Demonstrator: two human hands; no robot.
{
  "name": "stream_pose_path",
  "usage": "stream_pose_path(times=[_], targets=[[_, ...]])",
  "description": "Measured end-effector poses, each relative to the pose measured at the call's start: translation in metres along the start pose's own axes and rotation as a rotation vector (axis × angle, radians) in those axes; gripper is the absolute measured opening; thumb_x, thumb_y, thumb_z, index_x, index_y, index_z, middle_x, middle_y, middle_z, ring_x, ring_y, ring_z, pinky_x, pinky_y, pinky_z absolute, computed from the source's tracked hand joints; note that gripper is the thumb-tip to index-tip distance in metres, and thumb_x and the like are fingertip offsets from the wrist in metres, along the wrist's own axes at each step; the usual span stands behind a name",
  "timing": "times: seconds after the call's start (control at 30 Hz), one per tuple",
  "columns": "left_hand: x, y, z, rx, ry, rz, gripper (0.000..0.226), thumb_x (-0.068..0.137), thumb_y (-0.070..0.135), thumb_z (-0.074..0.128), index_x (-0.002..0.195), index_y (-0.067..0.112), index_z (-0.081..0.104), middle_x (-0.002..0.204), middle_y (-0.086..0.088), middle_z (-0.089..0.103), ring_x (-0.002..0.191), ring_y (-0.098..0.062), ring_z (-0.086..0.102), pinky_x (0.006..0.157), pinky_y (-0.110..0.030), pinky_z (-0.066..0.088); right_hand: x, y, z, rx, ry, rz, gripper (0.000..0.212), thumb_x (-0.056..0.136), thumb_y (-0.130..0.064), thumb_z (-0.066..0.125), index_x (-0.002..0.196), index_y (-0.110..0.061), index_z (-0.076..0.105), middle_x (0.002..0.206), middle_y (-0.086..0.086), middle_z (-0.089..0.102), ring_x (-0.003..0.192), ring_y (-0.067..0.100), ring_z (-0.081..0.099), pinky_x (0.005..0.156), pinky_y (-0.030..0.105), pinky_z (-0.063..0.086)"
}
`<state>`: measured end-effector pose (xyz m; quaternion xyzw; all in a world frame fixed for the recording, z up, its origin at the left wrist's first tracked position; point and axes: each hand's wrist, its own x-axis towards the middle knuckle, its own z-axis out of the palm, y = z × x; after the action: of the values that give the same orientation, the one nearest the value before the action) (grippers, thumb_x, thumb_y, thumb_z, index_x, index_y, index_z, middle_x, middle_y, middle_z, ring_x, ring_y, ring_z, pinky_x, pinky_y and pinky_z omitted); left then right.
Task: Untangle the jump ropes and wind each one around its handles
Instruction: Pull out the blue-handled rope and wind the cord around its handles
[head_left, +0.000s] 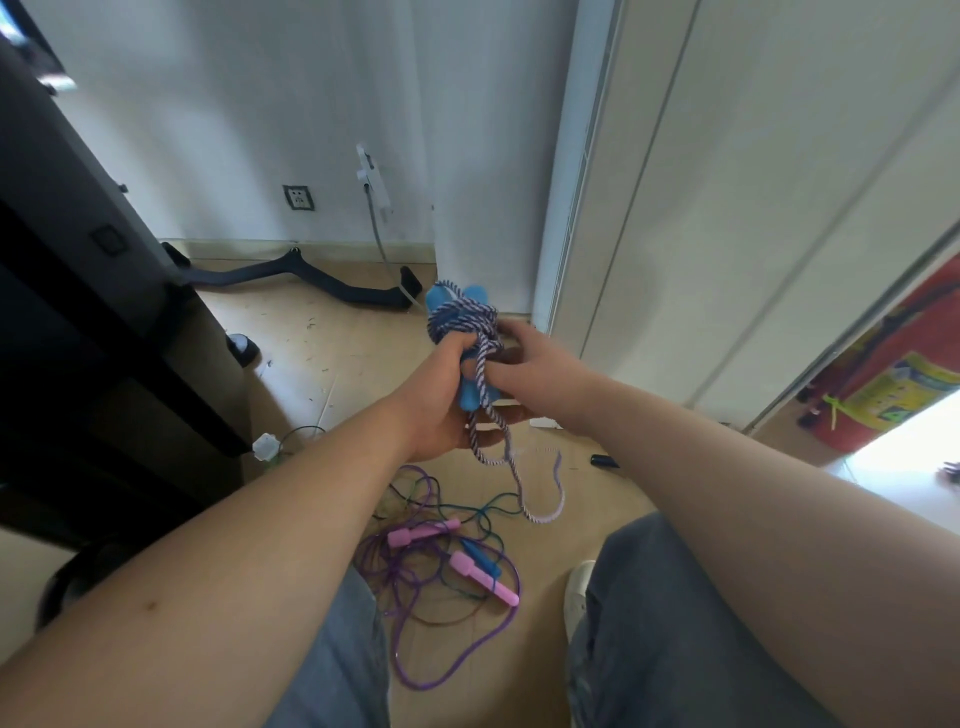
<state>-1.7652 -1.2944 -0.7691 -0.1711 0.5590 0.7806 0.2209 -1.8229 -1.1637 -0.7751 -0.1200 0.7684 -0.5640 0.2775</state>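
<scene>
Head view, the only angle I had: this was the winding step on rope number one. The left hand (439, 400) was wrapped around the pair of blue handles (470, 397), held up in the air well above the floor (311, 343). The braided rope (462, 317) was already coiled thick around their upper ends. The right hand (530, 364) sat curled over that coil with the thumb on the strand, guiding it. A loose tail (521, 493) dangled below the hands in a loop, so not much was left to wrap.

I'd say the next move called for feeding that tail round the handles and tucking the end in so it wouldn't spring loose.

Down on the floor between the legs, the pink handles (421, 534) lay in a knot of purple rope (441, 674) and teal rope (483, 510). Couldn't really tell which cord went with which handle, too blurry. That mess hadn't been sorted yet.
</scene>
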Motion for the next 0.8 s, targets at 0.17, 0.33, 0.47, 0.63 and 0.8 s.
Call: stream_pose_path(times=[0.17, 0.33, 0.47, 0.63, 0.8], targets=[[-0.001, -0.005, -0.002, 0.206, 0.002, -0.012, 0.049, 0.097, 0.060, 0.044, 0.123, 0.022, 0.062, 0.121, -0.017, 0.069, 0.099, -0.028, 0.070, 0.089, -0.049, 0.053, -0.003, 0.000, 0.006, -0.391, -0.027, -0.103, 0.078, 0.077, -0.017, 0.075, 0.142, -0.026, 0.034, 0.107, 0.008, 0.065, 0.080, 0.029, 0.073, 0.066, 0.051, 0.062], [-0.003, -0.004, 0.001, 0.387, 0.032, 0.015, 0.045, 0.100, 0.056, 0.041, 0.101, 0.016, 0.060, 0.090, -0.011, 0.066, 0.052, -0.013, 0.050, 0.049, -0.025, 0.036, -0.002, -0.003, 0.012, -0.432, 0.108, -0.131, 0.069, 0.079, -0.014, 0.068, 0.141, -0.023, 0.039, 0.102, 0.004, 0.066, 0.075, 0.023, 0.069, 0.055, 0.035, 0.061], [-0.001, 0.001, 0.001, 0.569, 0.081, 0.079, 0.051, 0.100, 0.060, 0.034, 0.098, 0.014, 0.058, 0.092, -0.013, 0.076, 0.046, -0.011, 0.024, 0.046, -0.024, 0.021, 0.003, -0.005, 0.009, -0.544, 0.163, -0.158, 0.060, 0.086, -0.015, 0.058, 0.143, -0.021, 0.041, 0.106, 0.003, 0.067, 0.084, 0.020, 0.064, 0.067, 0.031, 0.052], [-0.001, -0.002, -0.019, 0.963, 0.261, 0.113, 0.059, 0.096, 0.069, 0.032, 0.105, 0.022, 0.067, 0.074, 0.000, 0.057, 0.057, -0.014, 0.040, 0.053, -0.027, 0.035, 0.004, -0.002, -0.015, -0.843, 0.187, -0.038, 0.051, 0.085, -0.014, 0.057, 0.135, -0.016, 0.047, 0.111, 0.009, 0.063, 0.088, 0.026, 0.058, 0.074, 0.035, 0.052], [-0.001, -0.009, -0.018, 0.844, 0.226, 0.090, 0.063, 0.103, 0.059, 0.021, 0.097, 0.020, 0.070, 0.066, 0.003, 0.047, 0.054, -0.011, 0.036, 0.049, -0.026, 0.031, 0.010, 0.000, -0.028, -0.904, 0.290, 0.027, 0.014, 0.087, -0.011, 0.054, 0.100, -0.008, 0.059, 0.092, 0.009, 0.063, 0.071, 0.021, 0.056, 0.059, 0.029, 0.047]])
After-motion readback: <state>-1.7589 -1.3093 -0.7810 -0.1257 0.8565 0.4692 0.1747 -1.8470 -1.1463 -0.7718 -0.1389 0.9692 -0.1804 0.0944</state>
